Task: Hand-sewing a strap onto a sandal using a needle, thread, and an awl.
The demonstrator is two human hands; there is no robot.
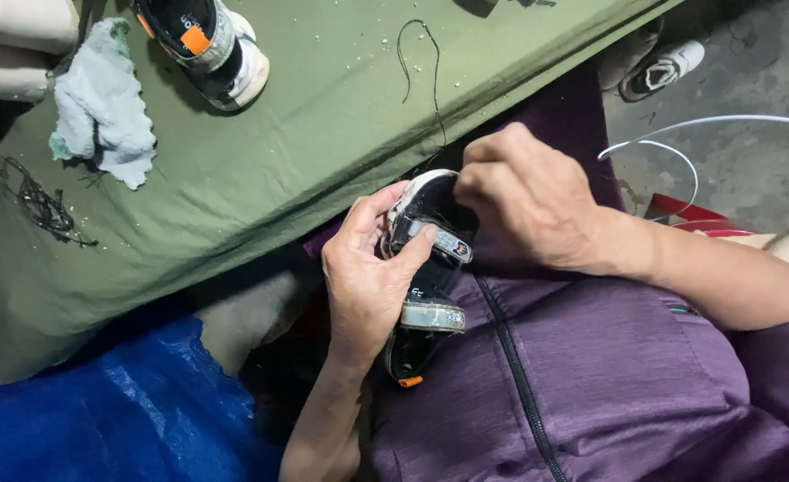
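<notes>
Left hand (368,277) grips a small black shoe (426,277), fingers wrapped round its side, thumb pressed across the upper just below a silver strap (444,239). Shoe sits in the person's lap, just off the near edge of the tabletop (305,134), against a purple zip jacket (591,375). Toe end points toward the tabletop, heel end toward the body. White sole edge shows at the toe end, second silver strap (432,316) lower down, small orange tab (410,381) at the heel end. Right hand (528,196) is closed, knuckles up, fingertips pinched at the toe end of the shoe; what they pinch is hidden behind the hand, can't tell. A black thread (430,71) runs from the tabletop down toward that hand; whether it is in the pinch is not visible. Tabletop is covered in green cloth with small white specks on it. On it, well away from both hands: a second shoe (207,45), black with white sole and orange patch, at the far edge; a crumpled pale green rag (100,107) beside it; a tangle of dark thread (42,205) to the left. Blue tarp (118,411) under the tabletop. On the concrete floor to the right: a white sneaker (662,67) and a loop of white cable (680,152).
</notes>
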